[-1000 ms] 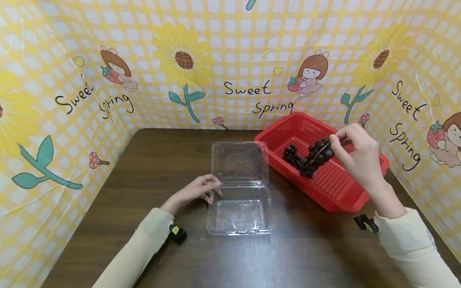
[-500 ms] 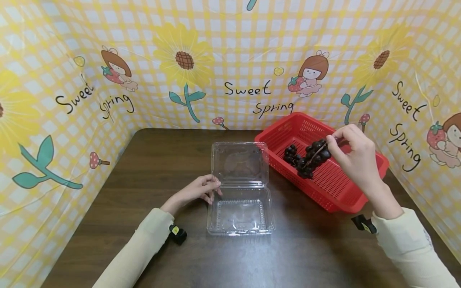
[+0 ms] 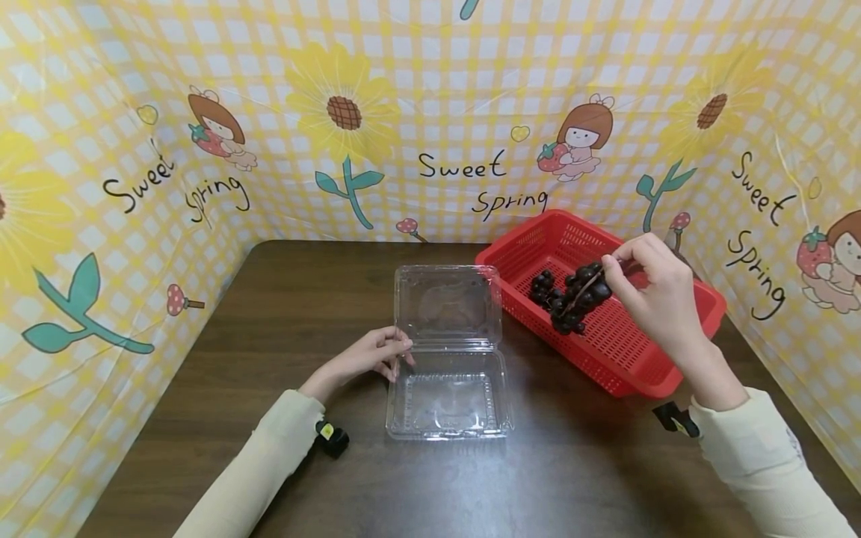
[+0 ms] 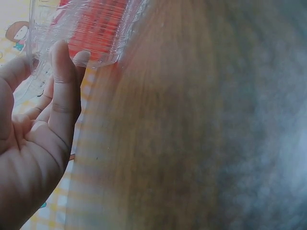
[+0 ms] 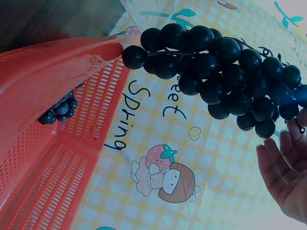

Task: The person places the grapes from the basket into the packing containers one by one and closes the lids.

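My right hand (image 3: 659, 288) pinches the stem end of a bunch of dark grapes (image 3: 582, 295), which hangs tilted above the red basket. In the right wrist view, the round berries of this bunch (image 5: 230, 72) stretch leftward from the fingers (image 5: 276, 163). A second dark bunch (image 3: 542, 285) lies inside the basket, partly hidden behind the held one. My left hand (image 3: 370, 353) holds the left edge of a clear plastic clamshell box (image 3: 447, 396) near its hinge. The box lies with its lid (image 3: 447, 302) folded back. In the left wrist view, the left hand (image 4: 41, 124) is at the box's edge.
The red perforated basket (image 3: 646, 366) stands at the back right of the dark wooden table (image 3: 303, 291), close beside the box lid. A yellow checked cloth (image 3: 444, 97) with printed figures encloses the table at the back and sides.
The right hand has drifted slightly left and down, carrying the grape bunch a little toward the clear box. The left hand and the box have stayed in place.
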`<action>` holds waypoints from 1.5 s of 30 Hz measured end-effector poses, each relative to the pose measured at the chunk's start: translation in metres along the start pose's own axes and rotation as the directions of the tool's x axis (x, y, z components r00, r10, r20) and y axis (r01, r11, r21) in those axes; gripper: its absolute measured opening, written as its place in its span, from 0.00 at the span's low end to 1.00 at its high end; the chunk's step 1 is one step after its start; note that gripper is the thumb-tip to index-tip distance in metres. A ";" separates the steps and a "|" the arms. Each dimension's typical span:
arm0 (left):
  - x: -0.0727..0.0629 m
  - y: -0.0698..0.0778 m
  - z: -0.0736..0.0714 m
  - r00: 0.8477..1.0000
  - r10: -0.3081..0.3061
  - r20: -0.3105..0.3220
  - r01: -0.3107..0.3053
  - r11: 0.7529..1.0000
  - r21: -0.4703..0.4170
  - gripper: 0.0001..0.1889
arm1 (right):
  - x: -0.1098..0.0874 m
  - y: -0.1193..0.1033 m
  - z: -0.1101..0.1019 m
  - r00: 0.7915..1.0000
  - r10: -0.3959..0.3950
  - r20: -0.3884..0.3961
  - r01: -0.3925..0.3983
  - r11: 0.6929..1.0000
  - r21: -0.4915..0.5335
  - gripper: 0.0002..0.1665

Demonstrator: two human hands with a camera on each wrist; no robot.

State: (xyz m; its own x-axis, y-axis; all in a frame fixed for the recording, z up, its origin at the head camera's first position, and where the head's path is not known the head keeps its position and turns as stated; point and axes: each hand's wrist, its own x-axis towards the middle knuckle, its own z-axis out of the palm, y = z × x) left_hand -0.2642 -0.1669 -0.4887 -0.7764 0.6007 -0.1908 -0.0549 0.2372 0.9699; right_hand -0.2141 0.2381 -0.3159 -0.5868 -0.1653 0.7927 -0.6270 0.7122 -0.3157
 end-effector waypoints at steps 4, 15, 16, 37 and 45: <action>-0.001 0.000 0.001 1.000 0.000 -0.002 0.000 1.000 -0.001 0.19 | 0.000 -0.002 0.002 1.000 -0.004 -0.003 0.004 1.000 -0.001 0.04; 0.000 -0.001 0.000 1.000 -0.007 -0.005 0.007 1.000 0.003 0.19 | 0.001 -0.006 0.006 1.000 -0.003 0.022 0.003 1.000 0.002 0.04; 0.000 -0.001 0.000 1.000 -0.009 -0.006 0.009 1.000 0.002 0.19 | 0.001 -0.006 0.007 1.000 0.000 0.024 0.000 1.000 0.004 0.04; 0.001 0.001 0.000 1.000 -0.002 0.001 0.002 1.000 0.015 0.19 | -0.001 -0.014 0.017 0.997 0.016 0.076 -0.020 0.999 0.040 0.05; 0.001 0.002 0.000 1.000 0.003 0.006 -0.003 1.000 0.010 0.19 | -0.001 -0.014 0.020 0.997 0.004 0.077 -0.007 0.999 0.043 0.05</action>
State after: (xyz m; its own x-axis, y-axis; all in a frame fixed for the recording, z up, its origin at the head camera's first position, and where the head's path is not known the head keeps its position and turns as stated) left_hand -0.2651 -0.1653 -0.4874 -0.7728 0.6059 -0.1887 -0.0459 0.2432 0.9689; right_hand -0.2154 0.2146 -0.3231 -0.6267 -0.2145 0.7491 -0.6442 0.6835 -0.3432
